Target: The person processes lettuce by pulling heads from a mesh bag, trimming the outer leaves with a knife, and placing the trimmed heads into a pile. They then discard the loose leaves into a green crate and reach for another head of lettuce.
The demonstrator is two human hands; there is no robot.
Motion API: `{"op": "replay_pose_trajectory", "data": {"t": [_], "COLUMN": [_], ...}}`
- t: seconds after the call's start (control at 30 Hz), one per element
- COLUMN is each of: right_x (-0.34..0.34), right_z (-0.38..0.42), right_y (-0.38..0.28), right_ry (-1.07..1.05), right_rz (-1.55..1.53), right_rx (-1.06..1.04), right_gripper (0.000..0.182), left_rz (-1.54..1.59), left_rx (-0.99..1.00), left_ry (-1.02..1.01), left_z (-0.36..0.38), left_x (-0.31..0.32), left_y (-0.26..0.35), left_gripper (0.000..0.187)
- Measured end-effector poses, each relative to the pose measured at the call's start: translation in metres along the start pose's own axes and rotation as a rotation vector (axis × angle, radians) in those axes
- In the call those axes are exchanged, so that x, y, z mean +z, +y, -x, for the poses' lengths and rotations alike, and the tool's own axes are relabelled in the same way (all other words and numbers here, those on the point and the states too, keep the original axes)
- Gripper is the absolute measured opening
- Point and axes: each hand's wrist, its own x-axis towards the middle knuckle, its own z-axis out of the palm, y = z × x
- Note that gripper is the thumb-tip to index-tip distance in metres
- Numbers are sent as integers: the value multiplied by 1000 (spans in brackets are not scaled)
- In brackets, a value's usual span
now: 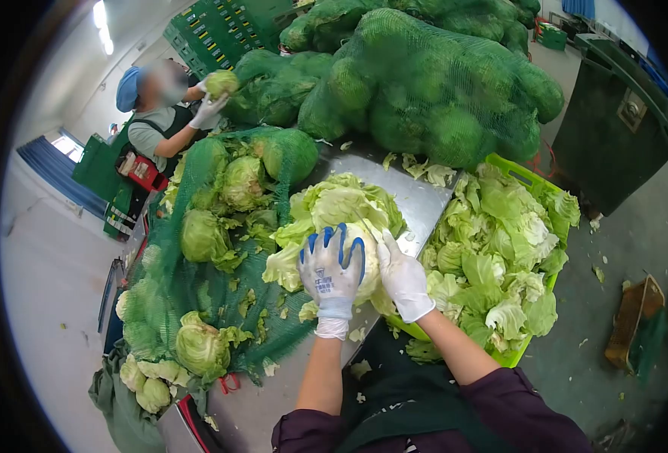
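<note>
A pale iceberg lettuce head (345, 208) with loose outer leaves sits on the metal table in front of me. My left hand (330, 268), in a white glove with blue fingertips, has its fingers spread over the near side of the head and grips it. My right hand (402, 279), in a plain white glove, holds the head's right side with its fingertips at the outer leaves; whether anything thin is between them is hard to see. To the left, several lettuce heads (206, 235) lie in and on an opened green mesh bag (270, 272).
A lime-green crate (519, 175) heaped with lettuce leaves (492, 257) stands at right. Full green mesh sacks (432, 90) lie across the metal table (417, 198). At far left a co-worker (160, 113) holds a lettuce head. A dark green bin (613, 121) and a brown crate (634, 321) stand right.
</note>
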Motion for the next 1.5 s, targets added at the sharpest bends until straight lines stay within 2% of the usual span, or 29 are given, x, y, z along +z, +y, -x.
{"op": "replay_pose_trajectory", "data": {"t": [0.03, 0.1, 0.17, 0.2, 0.23, 0.3, 0.37, 0.43, 0.5, 0.57, 0.63, 0.67, 0.73, 0.77, 0.83, 0.87, 0.9, 0.97, 1.03, 1.07, 1.13, 1.17, 1.23, 1.37, 1.4, 1.43, 1.5], "right_x": [1, 4, 13, 12, 6, 0, 3, 5, 9, 13, -11, -19, -30, -31, -30, -25, -13, 12, 15, 17, 19, 31, 59, 66, 70, 80, 92], "right_z": [-2, -13, -44, -59, -74, -84, -90, -91, -86, -75, -40, -28, -13, -11, -13, -21, -34, -66, -83, -91, -96, -96, -98, -98, -100, -103, -105], "right_y": [0, 4, 32, 40, 45, 58, 75, 78, 73, 69, 29, 17, -3, -13, -34, -39, -37, -24, -15, -10, 1, 14, 35, 41, 45, 58, 73], "right_ry": [-1, 18, 48, 30, 38, -238, -255, -276, -274, -227, 151, 154, 295, 298, -186, -336, -353, -50, -76, -90, -141, -148, 50, 9, -7, -10, 75], "right_rz": [2, 18, 20, 130, 126, -68, -100, -147, -162, -140, -2, -5, -245, -252, -761, -814, -815, -547, -616, -613, -354, -351, -367, -412, -378, -372, -526], "right_rx": [7, 17, 7, 91, 89, 94, 89, 78, 145, 71, 27, 15, -212, -227, -65, 46, 7, -31, 147, 115, 168, 160, -102, 55, 108, 110, -10], "right_gripper": [52, 45, 46, 50, 50, 54, 57, 60, 62, 58, 44, 44, 37, 37, 36, 42, 42, 43, 44, 44, 42, 42, 40, 37, 34, 34, 33], "left_rz": [13, -12, -14, -1, -1, 129, 190, 592, 824, 927, 929, 935, 893, 851, 718, 401, 78, -81, -87, -94, -83, -84, 7, 46, 56, 60, 19], "left_rx": [-56, -57, -62, 6, 13, -14, -21, -72, -169, -303, -280, -260, -232, -210, -274, -181, -102, 32, -61, -81, -143, -154, -192, -162, -152, -156, -42], "left_ry": [-47, -5, 31, 98, 106, 101, 108, 53, 11, 43, 35, 17, 18, 1, -93, -174, -249, -209, -303, -276, -458, -453, -627, -592, -516, -519, -336], "left_z": [1, 7, 14, 20, 16, 21, 16, 12, 13, 16, 15, 13, 10, 8, -7, -21, -34, -44, -54, -57, -56, -58, -61, -50, -43, -33, -15], "left_x": [0, 5, 5, 0, 0, -2, 4, 9, 6, 10, 18, 19, 19, 18, 10, -1, -9, 0, 8, 12, 19, 15, 9, 15, 13, 8, -4], "left_y": [1, 0, -2, 1, -1, -10, -33, -62, -81, -91, -98, -100, -100, -100, -89, -77, -63, -40, -13, -11, -14, -17, -20, -19, -16, -12, -3], "left_gripper": [41, 39, 37, 34, 34, 33, 30, 30, 29, 29, 29, 29, 29, 29, 29, 30, 31, 36, 51, 51, 64, 64, 67, 59, 54, 54, 50]}}
